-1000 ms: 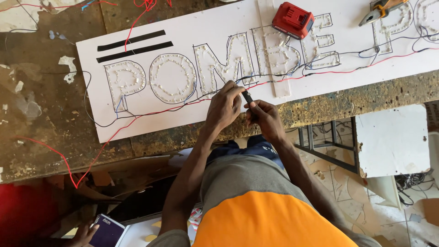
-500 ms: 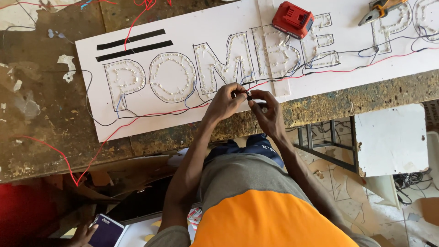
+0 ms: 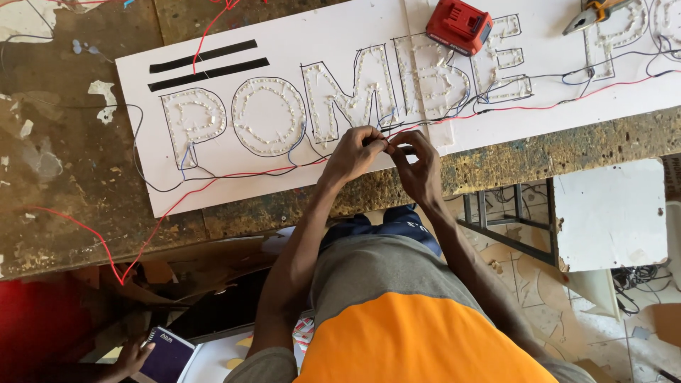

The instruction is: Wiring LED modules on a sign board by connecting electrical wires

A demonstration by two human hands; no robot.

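My left hand (image 3: 357,152) and my right hand (image 3: 417,164) meet at the near edge of a long white sign board (image 3: 298,64). Both pinch the same thin wires (image 3: 389,142), fingertips almost touching. The board carries large outlined letters filled with small white lights (image 3: 268,117). A red wire (image 3: 234,174) and a black wire (image 3: 152,186) run along the board's lower edge toward my fingers.
The board lies on a worn, stained workbench (image 3: 64,198). A red battery pack (image 3: 460,26) and pliers (image 3: 594,14) rest on the board's far side. Two black strips (image 3: 209,64) are at its left. Another person's hand (image 3: 135,354) holds a dark booklet (image 3: 167,357) below the bench.
My hands have lifted slightly toward the board and closed together on the wires; the dark tool seen in my right hand a second ago is no longer visible.
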